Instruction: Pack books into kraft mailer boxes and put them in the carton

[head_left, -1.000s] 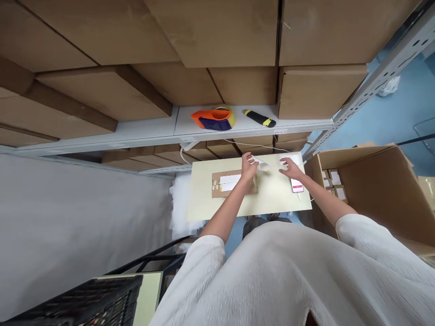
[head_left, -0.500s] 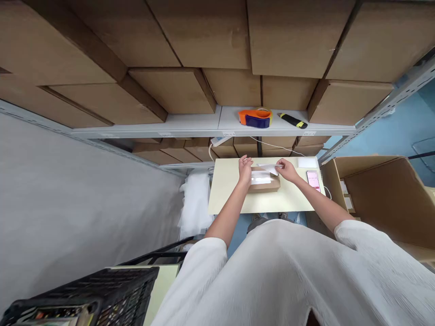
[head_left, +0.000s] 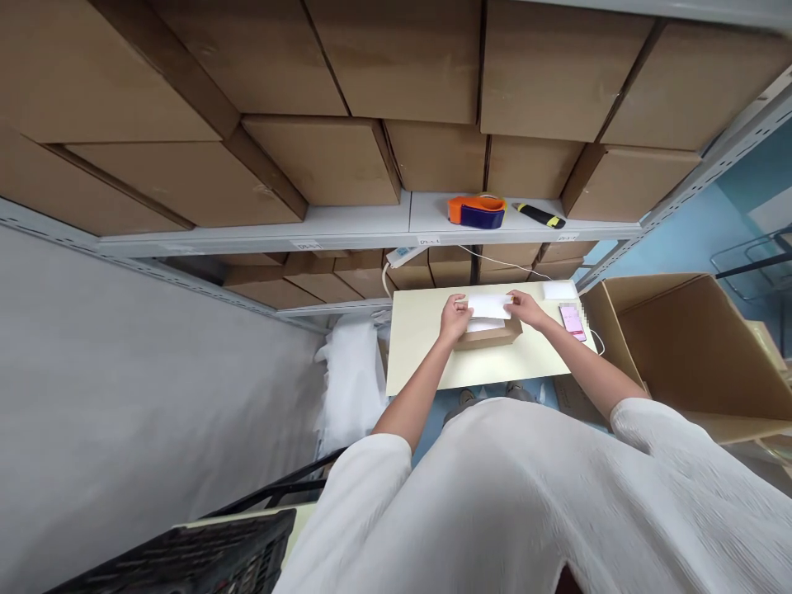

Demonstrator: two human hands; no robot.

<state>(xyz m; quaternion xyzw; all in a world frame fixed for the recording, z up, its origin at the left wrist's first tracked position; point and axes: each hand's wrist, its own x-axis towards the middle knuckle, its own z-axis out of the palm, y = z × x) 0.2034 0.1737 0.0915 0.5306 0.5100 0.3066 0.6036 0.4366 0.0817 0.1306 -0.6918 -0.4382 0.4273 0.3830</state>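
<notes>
A white paper sheet (head_left: 489, 306) is stretched between my two hands, just above a small brown cardboard box (head_left: 493, 337) on the cream table (head_left: 417, 355). My left hand (head_left: 454, 318) pinches the sheet's left edge, and my right hand (head_left: 525, 309) pinches its right edge. Under the sheet, a second white patch (head_left: 486, 325) shows on the box's top; whether it is a label or paper I cannot tell. A phone with a pink screen (head_left: 572, 322) lies to the right of my right hand, in front of a white flat item (head_left: 559, 289).
An orange and blue tape dispenser (head_left: 476, 212) and a black and yellow utility knife (head_left: 540, 216) lie on the shelf (head_left: 359, 223) among cardboard boxes. A large open carton (head_left: 699, 346) stands right of the table. White packing material (head_left: 351, 371) hangs at left; a black crate (head_left: 228, 553) sits lower left.
My left hand has come to the sheet's left edge and now grips it. The sheet, lifted at one side before, is now spread flat between both hands. The view has shifted slightly.
</notes>
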